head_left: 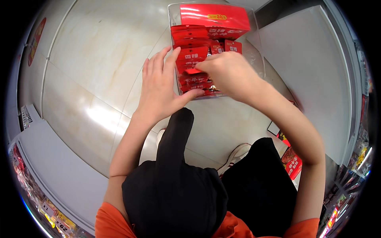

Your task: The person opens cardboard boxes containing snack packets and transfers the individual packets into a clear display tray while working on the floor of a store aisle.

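A clear plastic bin (pixel 260 59) holds rows of small red snack packets (pixel 192 53), with a larger red box (pixel 234 22) lying across its far end. My left hand (pixel 158 85) rests at the bin's left edge. Its fingers are stretched out and its thumb reaches over the near packets. My right hand (pixel 230 73) is over the bin, fingers pinched on a red packet (pixel 193 71) above the left row. Some of that packet is hidden behind the fingers. Two or three packets (pixel 233 46) stand apart, right of the row.
The bin sits on a tiled floor (pixel 91 71) in front of my knees. A pale panel (pixel 309 59) stands at the right, and a grey shelf (pixel 59 162) at the lower left. Another red package (pixel 291 162) lies by my right elbow. Packaged goods (pixel 363 152) line the right rim.
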`<state>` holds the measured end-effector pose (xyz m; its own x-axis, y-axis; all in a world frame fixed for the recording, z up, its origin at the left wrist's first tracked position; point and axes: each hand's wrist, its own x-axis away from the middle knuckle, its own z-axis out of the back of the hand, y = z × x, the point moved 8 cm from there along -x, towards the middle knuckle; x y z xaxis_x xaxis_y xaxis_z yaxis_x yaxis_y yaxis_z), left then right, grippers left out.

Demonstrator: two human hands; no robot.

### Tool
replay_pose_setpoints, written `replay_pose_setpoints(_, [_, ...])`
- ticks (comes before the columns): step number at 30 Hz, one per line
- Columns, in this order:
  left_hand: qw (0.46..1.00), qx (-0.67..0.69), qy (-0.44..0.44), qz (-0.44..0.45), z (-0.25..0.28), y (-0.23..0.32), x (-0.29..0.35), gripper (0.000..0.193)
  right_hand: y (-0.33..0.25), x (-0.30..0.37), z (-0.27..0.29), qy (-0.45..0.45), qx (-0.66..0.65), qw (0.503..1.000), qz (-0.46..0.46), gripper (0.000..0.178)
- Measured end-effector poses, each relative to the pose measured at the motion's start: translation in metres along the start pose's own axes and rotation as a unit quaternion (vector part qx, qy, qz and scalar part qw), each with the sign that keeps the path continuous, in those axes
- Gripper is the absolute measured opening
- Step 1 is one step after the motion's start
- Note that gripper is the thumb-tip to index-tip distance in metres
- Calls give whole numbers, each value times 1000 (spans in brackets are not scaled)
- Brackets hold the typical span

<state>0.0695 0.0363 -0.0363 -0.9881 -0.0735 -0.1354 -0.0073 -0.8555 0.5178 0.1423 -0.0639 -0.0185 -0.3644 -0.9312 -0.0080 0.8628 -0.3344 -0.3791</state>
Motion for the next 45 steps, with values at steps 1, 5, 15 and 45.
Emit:
replay_pose_setpoints(1, [1000,8,11,1,2,-1,0,101,-4,-9,-9,-27,8,1000,-9,14])
replay_pose_setpoints(5, [1000,1,9,-9,6,0,0,101,-9,-34,-26,-96,8,995,-26,6])
replay_pose_setpoints(15, [999,32,-11,-10,12,11,2,78,16,-12,-18,-152,-158,969,-114,31])
replay_pose_setpoints(45, [979,-120,-107,-126,-8,13,-31,7,69,259,9,-22,-327,862,-387,24])
